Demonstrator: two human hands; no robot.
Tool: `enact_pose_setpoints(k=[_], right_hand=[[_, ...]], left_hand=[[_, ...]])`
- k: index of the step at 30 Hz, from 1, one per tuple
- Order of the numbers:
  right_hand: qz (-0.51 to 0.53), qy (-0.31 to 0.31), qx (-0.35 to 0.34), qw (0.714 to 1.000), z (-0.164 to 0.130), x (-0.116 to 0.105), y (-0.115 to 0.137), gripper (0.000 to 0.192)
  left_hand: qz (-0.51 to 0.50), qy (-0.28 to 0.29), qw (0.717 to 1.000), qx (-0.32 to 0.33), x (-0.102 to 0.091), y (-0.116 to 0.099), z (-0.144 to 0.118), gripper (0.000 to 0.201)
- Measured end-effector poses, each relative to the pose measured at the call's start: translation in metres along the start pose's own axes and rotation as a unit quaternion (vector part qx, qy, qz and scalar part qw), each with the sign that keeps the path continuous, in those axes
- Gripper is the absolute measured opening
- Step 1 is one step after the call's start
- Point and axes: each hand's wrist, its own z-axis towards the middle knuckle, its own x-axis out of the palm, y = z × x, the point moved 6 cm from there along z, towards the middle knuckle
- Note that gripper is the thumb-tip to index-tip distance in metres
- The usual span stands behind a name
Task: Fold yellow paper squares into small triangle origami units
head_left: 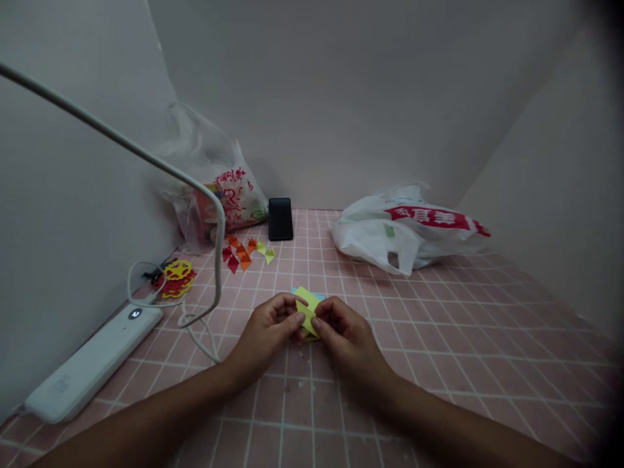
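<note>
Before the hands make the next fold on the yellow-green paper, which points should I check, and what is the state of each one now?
1. Both hands grip the small yellow-green folded paper piece: ok, the left hand and the right hand pinch it from each side.
2. Paper raised off the pink grid-patterned table mat: cannot tell.
3. Light blue paper sheet behind the hands is within reach: ok.
4. Finished small red, orange and yellow folded triangles lie apart from the hands: ok.
5. White lamp cable is away from the hands: ok, though it lies close to the left wrist.
6. Fold line visible: not ok, fingers cover it.
</note>
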Motion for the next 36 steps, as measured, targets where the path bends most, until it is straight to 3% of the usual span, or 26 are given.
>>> enact_pose_setpoints(k=[8, 16, 36], right_hand=[[0.027, -0.015, 0.019, 0.999, 0.001, -0.003, -0.003, 0.01], [0.125, -0.002, 0.107, 0.986, 0.002, 0.002, -0.007, 0.019], [0.097, 0.013, 0.082, 0.992, 0.002, 0.003, -0.002, 0.02]], left_hand=[[-0.011, 0.044, 0.999, 0.001, 0.003, -0.004, -0.002, 0.02], [-0.024, 0.064, 0.998, 0.0, 0.007, -0.004, -0.002, 0.022], [-0.02, 0.065, 0.997, -0.037, 0.005, 0.004, -0.001, 0.019]])
